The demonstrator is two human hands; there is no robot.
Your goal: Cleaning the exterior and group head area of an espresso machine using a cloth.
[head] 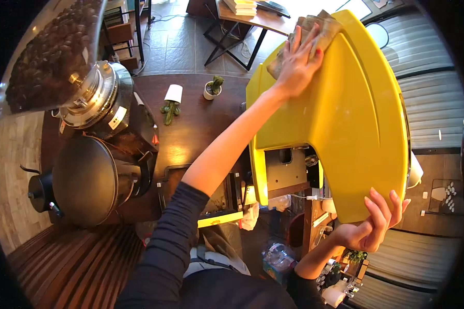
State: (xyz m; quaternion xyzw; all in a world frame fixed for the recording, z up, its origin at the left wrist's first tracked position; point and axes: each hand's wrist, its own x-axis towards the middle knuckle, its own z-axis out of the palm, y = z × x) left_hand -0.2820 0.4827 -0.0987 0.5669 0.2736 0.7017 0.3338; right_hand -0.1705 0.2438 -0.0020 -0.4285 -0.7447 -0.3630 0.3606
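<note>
In the head view, a glossy yellow body panel (348, 100) of a large machine, apparently a coffee machine, fills the right side. My left hand (299, 67) lies spread over a crumpled grey-brown cloth (324, 29), pressing it against the panel's far part. Down at the near right corner of the panel is my right hand (373, 228), its fingers apart and curled a little beside the edge, with nothing in it. Whether those fingers touch the panel is hard to tell. Below the panel's cut-out shows a metal part (286, 170) of the machine.
A coffee grinder (96, 100) with a hopper of beans (46, 61) stands left, near a round dark lid-like object (87, 181). On the dark wood counter (205, 127) are an upright potted cactus (213, 88) and a tipped one (173, 102). A black tray (216, 189) lies nearer me.
</note>
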